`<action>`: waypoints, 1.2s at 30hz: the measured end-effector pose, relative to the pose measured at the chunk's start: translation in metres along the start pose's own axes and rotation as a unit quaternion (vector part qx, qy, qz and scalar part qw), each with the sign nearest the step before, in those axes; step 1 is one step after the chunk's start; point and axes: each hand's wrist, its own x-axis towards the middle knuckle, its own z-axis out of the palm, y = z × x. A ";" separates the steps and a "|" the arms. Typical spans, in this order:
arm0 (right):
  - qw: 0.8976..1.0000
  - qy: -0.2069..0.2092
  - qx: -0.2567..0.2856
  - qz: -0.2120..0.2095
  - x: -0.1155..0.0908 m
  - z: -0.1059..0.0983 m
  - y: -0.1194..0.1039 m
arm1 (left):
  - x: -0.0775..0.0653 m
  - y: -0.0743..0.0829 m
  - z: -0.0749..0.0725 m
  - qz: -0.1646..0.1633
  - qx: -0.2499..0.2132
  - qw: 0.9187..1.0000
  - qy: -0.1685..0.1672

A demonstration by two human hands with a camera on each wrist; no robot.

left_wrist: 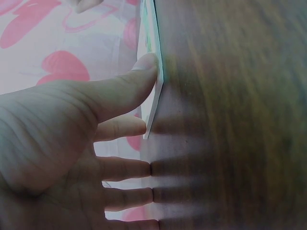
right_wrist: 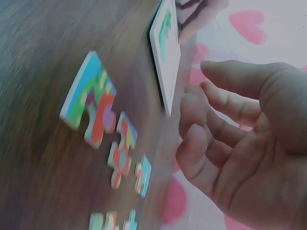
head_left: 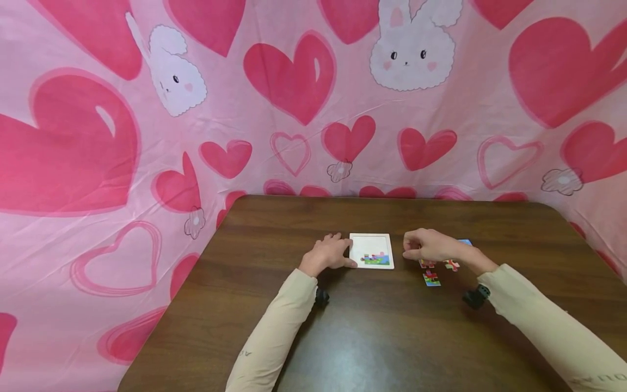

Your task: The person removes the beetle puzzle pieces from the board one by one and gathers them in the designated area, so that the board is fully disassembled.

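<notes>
A white square puzzle tray (head_left: 369,245) lies on the table, with a few joined jigsaw pieces (head_left: 377,259) along its lower right part. At the tray's left side rests my left hand (head_left: 329,253); its thumb (left_wrist: 144,72) touches the tray's near corner and the other fingers are spread, fairly straight. My right hand (head_left: 428,245) hovers right of the tray above loose jigsaw pieces. In the right wrist view its fingers (right_wrist: 192,148) are loosely bent and no piece shows between them. A colourful jigsaw piece (head_left: 432,279) lies nearest to me; another piece (head_left: 452,265) sits under the right forearm.
More loose pieces (right_wrist: 143,176) lie under and beyond the right hand, partly hidden in the head view. The brown wooden table (head_left: 274,223) ends at a pink cloth (head_left: 294,158) printed with hearts and rabbits, behind it and at its left.
</notes>
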 end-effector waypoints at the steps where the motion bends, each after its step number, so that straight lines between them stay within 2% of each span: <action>1: 1.000 0.007 -0.006 -0.007 0.003 0.001 -0.001 | 0.000 0.000 0.000 0.000 -0.001 1.000 -0.001; 10: 1.000 0.014 0.019 -0.012 0.023 0.014 -0.011 | 0.000 -0.001 0.000 -0.001 0.001 1.000 0.002; 21: 1.000 0.013 0.024 0.013 0.039 0.023 -0.022 | 0.001 0.000 0.000 -0.006 -0.002 1.000 -0.007; 36: 1.000 0.015 0.003 0.027 0.053 0.038 -0.024 | 0.001 0.000 0.001 -0.001 0.013 1.000 -0.003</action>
